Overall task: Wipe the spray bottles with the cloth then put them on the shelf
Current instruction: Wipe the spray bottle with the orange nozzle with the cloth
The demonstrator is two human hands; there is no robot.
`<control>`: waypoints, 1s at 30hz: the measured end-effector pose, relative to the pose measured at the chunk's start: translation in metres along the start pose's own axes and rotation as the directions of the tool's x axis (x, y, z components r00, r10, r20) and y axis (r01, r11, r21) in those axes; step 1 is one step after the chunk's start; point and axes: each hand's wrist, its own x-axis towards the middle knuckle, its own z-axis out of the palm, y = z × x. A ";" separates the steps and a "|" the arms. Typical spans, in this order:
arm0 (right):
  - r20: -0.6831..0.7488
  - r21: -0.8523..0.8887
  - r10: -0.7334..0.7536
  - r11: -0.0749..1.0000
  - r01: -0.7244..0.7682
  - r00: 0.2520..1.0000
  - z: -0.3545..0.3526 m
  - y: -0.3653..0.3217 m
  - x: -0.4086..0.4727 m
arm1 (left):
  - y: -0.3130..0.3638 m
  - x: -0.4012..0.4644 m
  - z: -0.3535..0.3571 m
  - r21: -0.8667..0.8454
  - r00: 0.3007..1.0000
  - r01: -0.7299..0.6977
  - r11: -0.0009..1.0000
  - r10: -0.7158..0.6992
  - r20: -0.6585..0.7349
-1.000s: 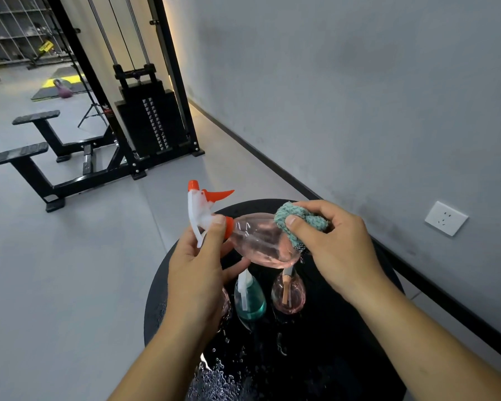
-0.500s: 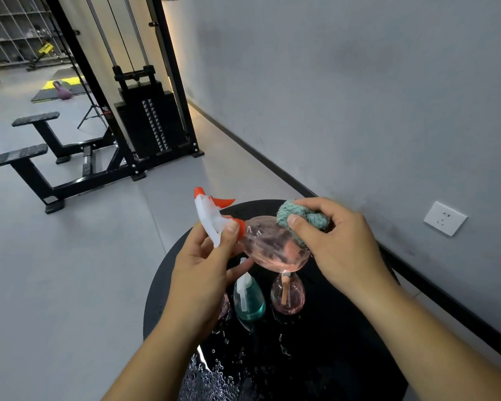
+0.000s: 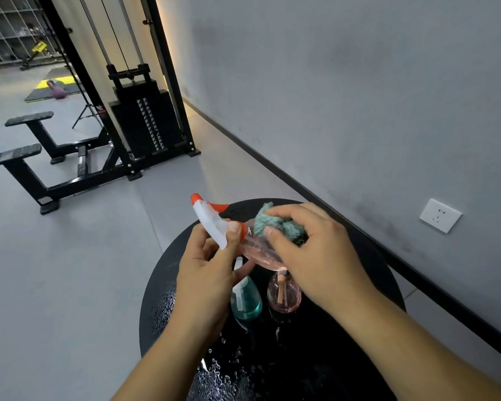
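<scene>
My left hand (image 3: 206, 273) grips the neck of a clear pink spray bottle (image 3: 258, 250) with a white and orange trigger head, held tilted above a round black table (image 3: 368, 285). My right hand (image 3: 310, 256) presses a bunched teal cloth (image 3: 278, 225) onto the bottle's upper body, near the neck. Below on the table stand a teal spray bottle (image 3: 246, 302) and another pink bottle (image 3: 284, 293). My left hand partly hides a further bottle behind it.
Water drops (image 3: 223, 374) cover the table's near side. A black cable weight machine (image 3: 145, 123) and its bench pads (image 3: 26, 134) stand on the grey floor to the left. A grey wall with a white socket (image 3: 440, 215) runs along the right. Shelving (image 3: 9, 30) stands far back left.
My right hand has slid the cloth along the bottle from its bottom end toward the neck. The bottle has tilted a little, its trigger head shifting rightward.
</scene>
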 end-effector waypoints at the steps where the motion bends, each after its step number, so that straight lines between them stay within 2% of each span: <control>1: 0.016 -0.019 -0.020 1.000 0.020 1.000 0.001 -0.002 -0.001 | 0.000 0.000 0.000 0.000 1.000 0.000 1.000 0.000 -0.002; 7: -0.049 -0.005 0.121 0.993 -0.122 0.991 -0.012 0.011 0.009 | 0.003 0.000 -0.001 -0.029 0.999 0.016 0.999 -0.017 -0.031; 10: -0.038 0.026 0.069 0.997 -0.068 0.997 -0.005 0.004 0.003 | 0.002 -0.001 0.002 -0.033 0.999 0.014 0.999 -0.015 -0.033; 13: 0.004 -0.017 -0.024 1.000 0.024 1.000 0.001 -0.003 -0.002 | 0.002 -0.002 0.003 -0.021 0.999 0.015 1.000 -0.015 -0.028; 19: -0.053 0.063 0.210 0.976 -0.207 0.976 -0.014 0.020 0.013 | 0.005 0.002 -0.002 -0.085 0.998 0.013 0.996 -0.019 -0.063; 21: -0.062 0.066 0.190 0.980 -0.186 0.980 -0.010 0.018 0.010 | 0.004 0.003 -0.002 -0.096 0.997 0.016 0.995 -0.023 -0.067; 26: -0.019 0.050 0.018 0.999 -0.018 1.000 0.002 0.006 0.001 | 0.003 0.005 -0.001 -0.092 0.997 0.027 0.995 -0.033 -0.066; 30: -0.088 0.071 0.142 0.988 -0.136 0.986 -0.008 0.020 0.011 | 0.004 0.007 -0.004 -0.112 0.998 0.010 0.994 -0.018 -0.068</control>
